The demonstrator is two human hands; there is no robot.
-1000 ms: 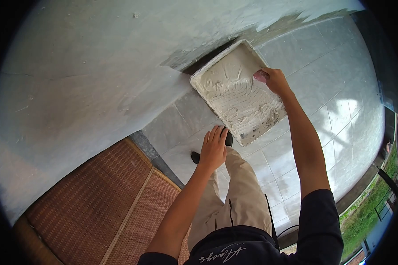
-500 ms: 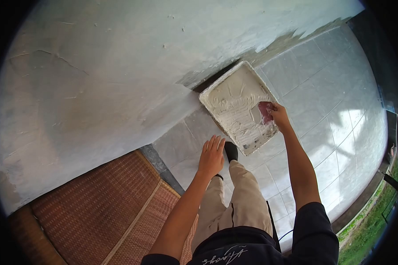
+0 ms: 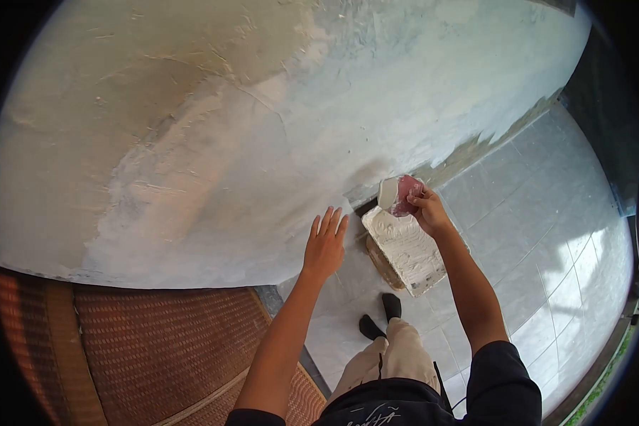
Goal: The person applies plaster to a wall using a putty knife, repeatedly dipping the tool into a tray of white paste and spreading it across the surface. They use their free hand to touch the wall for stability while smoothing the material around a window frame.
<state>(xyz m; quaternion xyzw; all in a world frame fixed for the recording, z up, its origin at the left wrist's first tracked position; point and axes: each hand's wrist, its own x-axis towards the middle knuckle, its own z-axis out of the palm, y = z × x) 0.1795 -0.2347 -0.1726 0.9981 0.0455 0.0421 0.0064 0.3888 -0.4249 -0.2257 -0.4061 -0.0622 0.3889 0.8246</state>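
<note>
My right hand point(image 3: 432, 211) pinches a flat reddish putty spreader point(image 3: 406, 196) between thumb and fingers. A thick pale layer of putty point(image 3: 387, 194) coats the spreader's left edge. Both are held up above the far end of a white rectangular tray point(image 3: 388, 258), which holds more of the pale putty, ridged by strokes. To the left, my left hand point(image 3: 325, 247) is empty, fingers stretched out and slightly apart, overlapping the lower part of the wall point(image 3: 213, 177) in this view.
Grey floor tiles point(image 3: 504, 206) run along the wall's base, where a strip is still rough and darker. My dark-socked feet point(image 3: 382, 316) stand just below the tray. Brown woven matting point(image 3: 170, 341) lies at lower left. A strip of grass point(image 3: 603, 383) shows at lower right.
My right hand has lifted the spreader with putty up out of the tray. My left hand has risen toward the wall. The view has shifted, showing more wall and the tray lower.
</note>
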